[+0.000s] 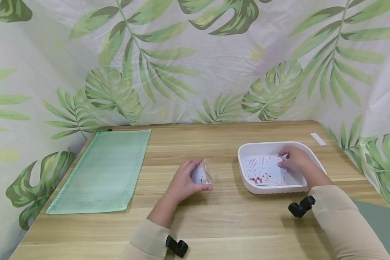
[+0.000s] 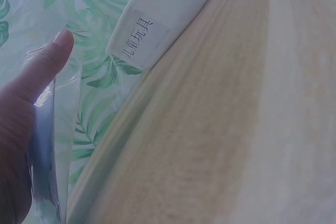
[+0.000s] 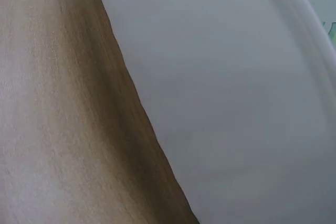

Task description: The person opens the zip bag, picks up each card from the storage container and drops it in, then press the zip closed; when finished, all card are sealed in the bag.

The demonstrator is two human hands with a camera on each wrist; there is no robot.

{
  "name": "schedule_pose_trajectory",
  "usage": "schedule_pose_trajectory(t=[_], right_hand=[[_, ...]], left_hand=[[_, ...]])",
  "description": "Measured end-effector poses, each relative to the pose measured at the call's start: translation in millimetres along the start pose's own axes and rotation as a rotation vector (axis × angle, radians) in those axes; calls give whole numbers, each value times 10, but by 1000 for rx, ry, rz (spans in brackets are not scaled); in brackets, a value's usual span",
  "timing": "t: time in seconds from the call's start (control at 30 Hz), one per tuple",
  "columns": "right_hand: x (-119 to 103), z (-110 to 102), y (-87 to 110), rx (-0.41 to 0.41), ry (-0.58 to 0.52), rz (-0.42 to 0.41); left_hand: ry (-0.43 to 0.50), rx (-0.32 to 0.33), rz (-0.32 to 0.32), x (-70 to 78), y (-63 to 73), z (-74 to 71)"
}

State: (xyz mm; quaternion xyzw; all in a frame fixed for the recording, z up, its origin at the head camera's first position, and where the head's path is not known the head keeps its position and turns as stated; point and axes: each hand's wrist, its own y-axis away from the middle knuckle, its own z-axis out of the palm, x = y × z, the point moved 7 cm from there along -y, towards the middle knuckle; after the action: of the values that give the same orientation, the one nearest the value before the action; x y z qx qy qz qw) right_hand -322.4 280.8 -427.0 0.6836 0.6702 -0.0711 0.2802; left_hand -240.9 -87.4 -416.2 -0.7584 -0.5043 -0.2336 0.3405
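In the head view my left hand (image 1: 182,182) grips a clear plastic bag (image 1: 209,169) on its sides, between thumb and fingers. The bag bows outward, and a printed card (image 1: 199,176) shows inside it. The left wrist view shows the thumb against the bag's clear film (image 2: 68,98). My right hand (image 1: 297,160) reaches into a white plastic basin (image 1: 247,180) at the right. Its thumb and fingers pinch the upper right corner of printed cards (image 1: 264,168) lying there. The right wrist view shows only the basin's outer wall (image 3: 220,87) and the table, not the fingers.
A green mesh zip pouch (image 1: 104,169) lies flat on the left of the wooden table (image 1: 214,224). A small white block (image 1: 317,139) lies behind the basin at the right. A label with printed characters (image 2: 137,35) is on the basin's side. A leaf-patterned cloth (image 1: 169,54) hangs behind.
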Motion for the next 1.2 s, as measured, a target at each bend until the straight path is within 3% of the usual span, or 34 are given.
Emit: schedule_pose_trajectory(t=[0.2,0.5,0.8,1.0,1.2], right_hand=[[-9,-127,56,21,-39,-18],[-84,-359,212,-60,-263,-79],[-367,-585,539,104,-447,-158],[-686,-472,763,227,-544,-241],[-952,-169,858,238,-661,-250]], left_hand=[[5,-6,-10,-13,-5,6],[-3,3,-1,-5,3,-9],[-4,18,-21,-16,-5,-10],[-23,42,-29,-16,3,-31],[-60,61,-22,-6,5,-41]])
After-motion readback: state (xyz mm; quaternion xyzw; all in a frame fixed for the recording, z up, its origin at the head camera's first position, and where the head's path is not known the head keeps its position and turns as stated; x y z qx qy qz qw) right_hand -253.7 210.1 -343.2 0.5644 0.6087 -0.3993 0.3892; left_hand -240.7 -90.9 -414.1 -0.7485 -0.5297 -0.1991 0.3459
